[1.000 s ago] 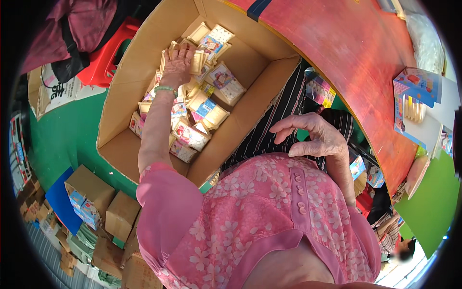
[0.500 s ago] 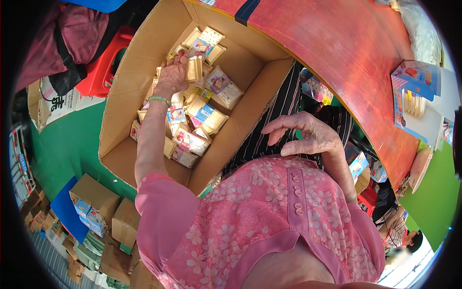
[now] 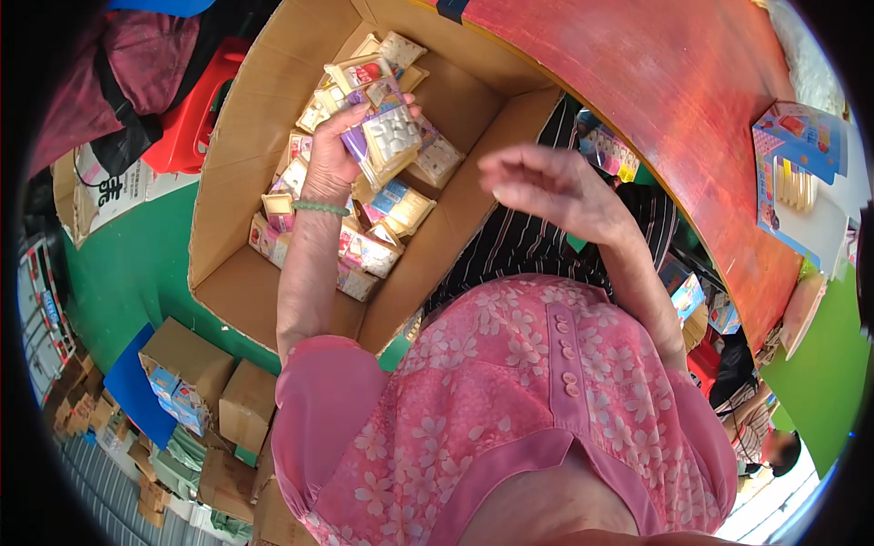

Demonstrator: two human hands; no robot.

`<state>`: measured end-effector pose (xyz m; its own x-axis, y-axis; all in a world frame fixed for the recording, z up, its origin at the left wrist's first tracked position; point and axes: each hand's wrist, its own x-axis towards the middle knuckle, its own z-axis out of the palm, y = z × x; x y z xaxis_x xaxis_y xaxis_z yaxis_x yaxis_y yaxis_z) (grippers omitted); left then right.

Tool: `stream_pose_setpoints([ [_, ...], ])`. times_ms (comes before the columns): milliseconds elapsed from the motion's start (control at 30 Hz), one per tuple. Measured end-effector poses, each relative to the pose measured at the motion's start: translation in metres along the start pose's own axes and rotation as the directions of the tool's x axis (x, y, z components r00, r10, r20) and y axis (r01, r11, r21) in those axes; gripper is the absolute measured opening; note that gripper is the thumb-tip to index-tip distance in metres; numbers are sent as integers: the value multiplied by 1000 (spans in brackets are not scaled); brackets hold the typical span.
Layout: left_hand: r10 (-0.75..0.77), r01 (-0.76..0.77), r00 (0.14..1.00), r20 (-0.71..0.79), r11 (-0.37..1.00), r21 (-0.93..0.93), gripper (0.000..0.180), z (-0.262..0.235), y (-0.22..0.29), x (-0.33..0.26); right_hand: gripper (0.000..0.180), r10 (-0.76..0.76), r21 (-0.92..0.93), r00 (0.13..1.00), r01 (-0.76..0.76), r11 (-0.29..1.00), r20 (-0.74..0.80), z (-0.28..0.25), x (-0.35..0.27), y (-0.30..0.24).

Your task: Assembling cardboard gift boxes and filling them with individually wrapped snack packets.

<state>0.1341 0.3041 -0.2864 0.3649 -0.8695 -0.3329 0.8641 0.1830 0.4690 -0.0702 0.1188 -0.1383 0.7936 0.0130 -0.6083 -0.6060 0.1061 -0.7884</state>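
Observation:
My left hand [image 3: 335,150], with a green bead bracelet at the wrist, grips a small cream-edged pack [image 3: 378,118]. The pack has a purple and red printed sleeve and white bumpy contents showing at its lower end. It is raised tilted over a large cardboard box [image 3: 228,200], where several similar packs [image 3: 369,253] lie jumbled. What the white contents are, I cannot make out. To the right of the box my right hand [image 3: 551,193] hangs in the air, slightly blurred, its fingers stretched out and holding nothing.
A red table [image 3: 628,73] curves along the right, with an open blue display carton [image 3: 797,155] on it. A red plastic stool [image 3: 196,118] stands left of the box. Smaller cartons [image 3: 246,400] sit at lower left. Another person [image 3: 751,428] is at far right.
My left hand has come up from among the packs, with one now in its grip and turned toward me. My right hand has shifted a little left and up, its fingers straighter.

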Motion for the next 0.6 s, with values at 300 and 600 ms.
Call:
stream_pose_setpoints([
  [300,109,-118,992,-60,978,-173,55,48,-22,-37,67,-149,-76,977,139,987,-155,24,73,-6],
  [600,251,-262,962,-103,958,-118,59,85,-44,-38,68,-193,275,980,201,940,-55,24,91,27],
])
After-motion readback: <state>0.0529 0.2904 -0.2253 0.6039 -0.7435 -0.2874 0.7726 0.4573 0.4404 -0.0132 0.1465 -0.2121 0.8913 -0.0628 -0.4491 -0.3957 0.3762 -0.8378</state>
